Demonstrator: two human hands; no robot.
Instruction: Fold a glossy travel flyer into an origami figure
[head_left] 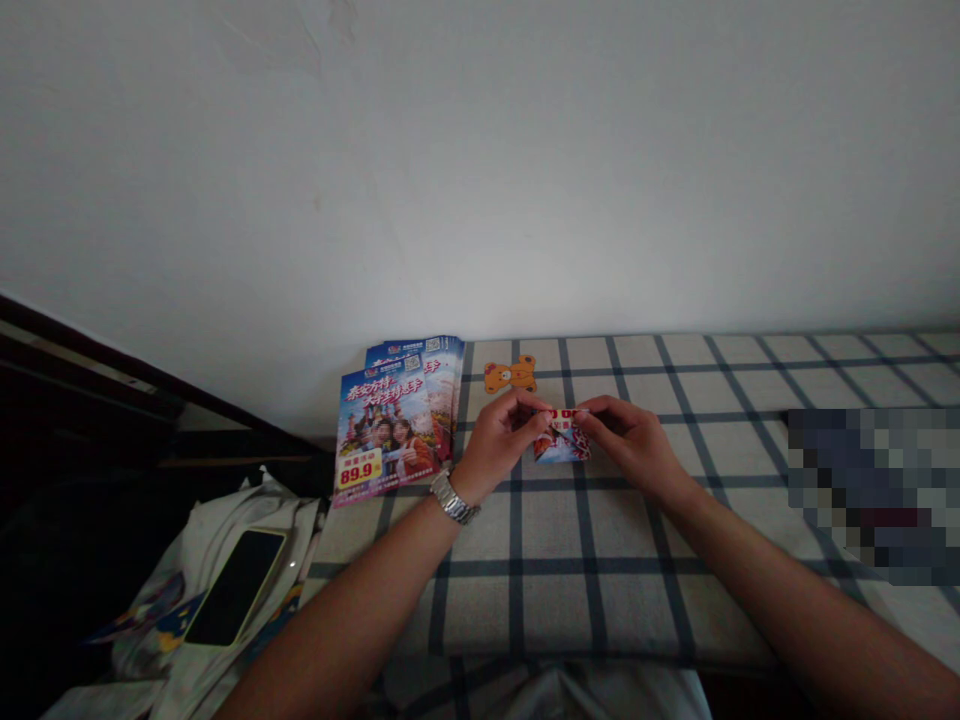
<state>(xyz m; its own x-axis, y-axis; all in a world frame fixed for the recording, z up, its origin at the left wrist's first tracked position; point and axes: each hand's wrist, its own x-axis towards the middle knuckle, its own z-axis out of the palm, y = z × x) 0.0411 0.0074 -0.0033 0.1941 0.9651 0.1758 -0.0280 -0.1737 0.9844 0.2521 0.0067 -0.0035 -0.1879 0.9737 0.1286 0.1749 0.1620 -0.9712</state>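
A small folded piece of printed flyer paper (pixel 562 440), blue, red and white, rests on the checked tablecloth (pixel 585 560). My left hand (pixel 501 438) pinches its left upper edge, and a metal watch sits on that wrist. My right hand (pixel 634 440) pinches its right upper edge with fingers pressed together. Both hands meet over the paper near the middle of the table.
A stack of colourful flyers (pixel 394 420) lies at the table's left end. An orange bear-shaped item (pixel 511 375) sits by the wall. A phone (pixel 235 588) lies on a white bag lower left. A blurred-out patch (pixel 874 490) covers the right side.
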